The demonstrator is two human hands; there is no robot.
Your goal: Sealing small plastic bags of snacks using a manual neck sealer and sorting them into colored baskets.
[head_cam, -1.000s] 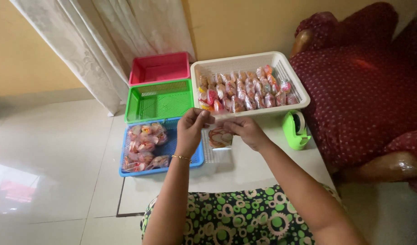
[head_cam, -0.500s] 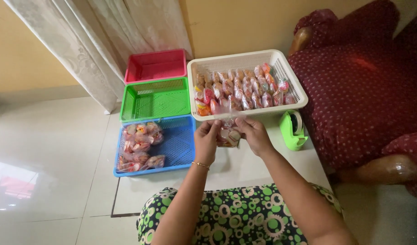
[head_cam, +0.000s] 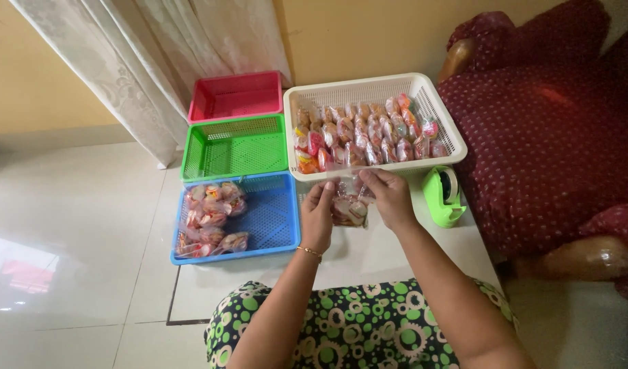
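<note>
Head view, looking down: left hand (head_cam: 318, 208) and right hand (head_cam: 390, 197) pinching a small clear snack packet (head_cam: 349, 208) between them, above the floor, just in front of the white basket (head_cam: 444, 123) of packets. Likely mid-sealing; green tape dispenser (head_cam: 444, 195) just right, blue basket (head_cam: 273, 219) left.
</note>
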